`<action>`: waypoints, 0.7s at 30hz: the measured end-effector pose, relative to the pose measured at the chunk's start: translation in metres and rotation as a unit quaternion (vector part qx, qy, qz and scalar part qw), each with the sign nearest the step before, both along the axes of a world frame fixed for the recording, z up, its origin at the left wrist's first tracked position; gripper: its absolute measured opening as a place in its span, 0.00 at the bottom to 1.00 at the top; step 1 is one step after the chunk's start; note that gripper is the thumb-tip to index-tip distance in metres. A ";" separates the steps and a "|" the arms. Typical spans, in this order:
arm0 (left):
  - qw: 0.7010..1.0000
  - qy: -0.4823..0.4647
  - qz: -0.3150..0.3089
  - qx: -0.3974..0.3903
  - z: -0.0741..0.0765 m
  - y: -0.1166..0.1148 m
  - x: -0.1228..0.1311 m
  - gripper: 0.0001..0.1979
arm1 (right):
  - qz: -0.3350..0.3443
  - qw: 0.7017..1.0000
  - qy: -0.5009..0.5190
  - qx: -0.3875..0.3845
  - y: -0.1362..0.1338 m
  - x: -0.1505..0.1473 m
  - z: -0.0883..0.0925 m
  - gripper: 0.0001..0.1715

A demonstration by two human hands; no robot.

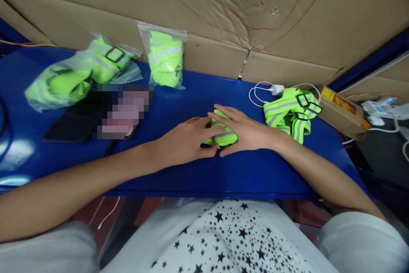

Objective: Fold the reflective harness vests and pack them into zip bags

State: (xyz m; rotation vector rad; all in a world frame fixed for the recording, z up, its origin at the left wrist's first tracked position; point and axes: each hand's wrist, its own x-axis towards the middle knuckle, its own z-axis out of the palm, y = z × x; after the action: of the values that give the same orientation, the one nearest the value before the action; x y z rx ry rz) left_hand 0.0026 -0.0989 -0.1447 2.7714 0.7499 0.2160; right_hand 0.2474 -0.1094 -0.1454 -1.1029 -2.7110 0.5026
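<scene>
A neon-yellow reflective strap [226, 136] with a grey stripe is folded into a compact bundle on the blue table [179, 175]. From the left, my left hand [194, 139] grips the bundle, its thumb and fingers around that end. My right hand [247, 131] clasps the other end, with fingers reaching over the top. Parts of the bundle are hidden under both hands. Close to my right wrist lies a loose reflective strap harness [289, 111] with black buckles.
Clear bags with reflective straps stand at the back: one upright bag [165, 58] and others [60, 85] on the left. A phone [128, 113], its screen blurred, lies near a dark flat object [72, 122]. A white charger [277, 90] and an open cardboard box [341, 109] are at right.
</scene>
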 end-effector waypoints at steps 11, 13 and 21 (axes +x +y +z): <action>0.997 0.011 -0.079 0.018 0.005 0.024 -0.023 0.24 | 0.027 1.000 0.009 -0.012 0.007 0.006 0.001 0.60; 0.996 0.027 -0.085 0.032 0.007 0.026 -0.026 0.24 | 0.027 0.999 0.008 -0.015 0.007 0.006 0.000 0.60; 0.989 0.074 -0.089 0.087 0.009 0.028 -0.024 0.31 | 0.012 1.000 -0.018 0.008 0.005 0.005 0.000 0.62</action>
State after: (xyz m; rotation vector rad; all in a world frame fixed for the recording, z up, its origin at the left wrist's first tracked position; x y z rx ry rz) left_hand -0.0214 -0.0712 -0.1359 3.0266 0.5344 0.0433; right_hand 0.2522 -0.1039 -0.1458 -1.0881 -2.7567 0.4679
